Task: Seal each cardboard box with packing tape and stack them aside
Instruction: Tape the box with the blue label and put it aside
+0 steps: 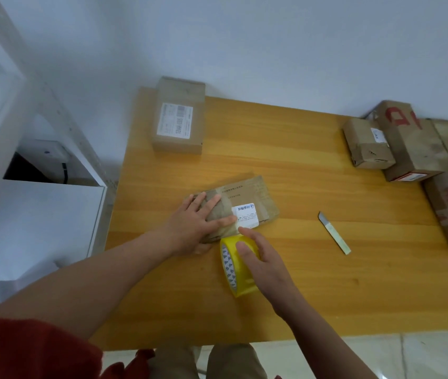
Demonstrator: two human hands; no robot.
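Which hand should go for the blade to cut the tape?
Probably the right hand: the blade lies on its side, right of the box. The left hand presses flat on the box, steadying it. The right must first release the roll.

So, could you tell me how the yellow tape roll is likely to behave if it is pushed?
The tape roll seems to stand on its rim under the right hand, so a push would probably send it rolling across the smooth table. Its hollow core suggests it is fairly light and easy to grip.
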